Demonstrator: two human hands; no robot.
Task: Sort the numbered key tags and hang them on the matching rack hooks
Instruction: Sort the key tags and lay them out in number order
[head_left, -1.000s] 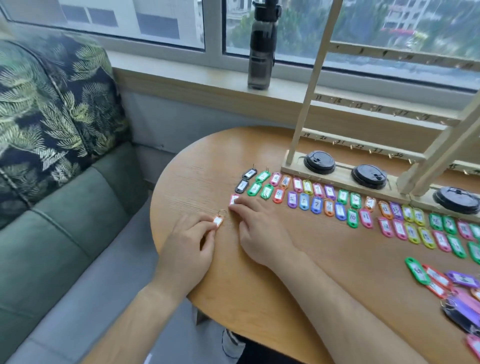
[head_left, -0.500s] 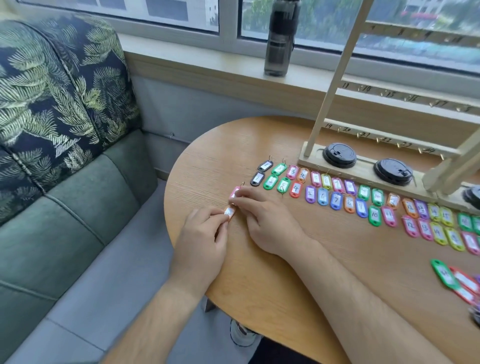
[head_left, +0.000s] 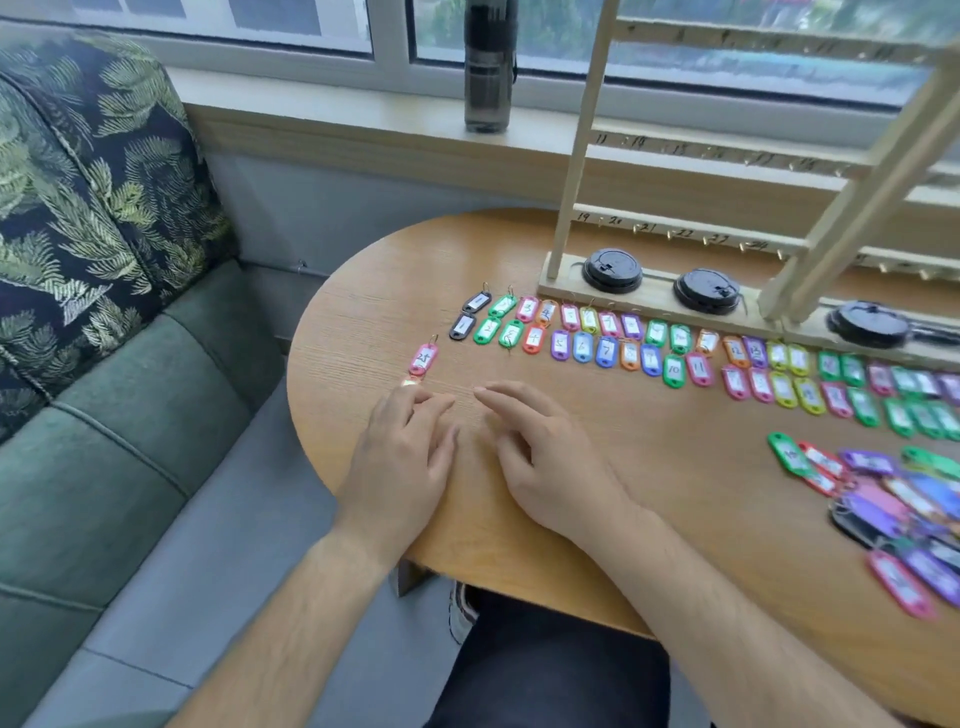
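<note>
Coloured key tags (head_left: 605, 349) lie in rows before the wooden rack (head_left: 573, 171), a pink tag (head_left: 424, 358) apart.

"10" on green tag (head_left: 674, 370), "19" on rack rail (head_left: 675, 228)

Setting: a domestic living area. Indicators: 1 upholstered green sofa (head_left: 130, 415) with a leaf-print back cushion (head_left: 93, 182) stands just beside a rounded wooden table (head_left: 389, 291). A framed window (head_left: 395, 47) runs behind both. Its wide sill (head_left: 322, 111) carries 1 dark drink bottle (head_left: 488, 67). Trees and building fronts are visible outside, blurred.
</note>
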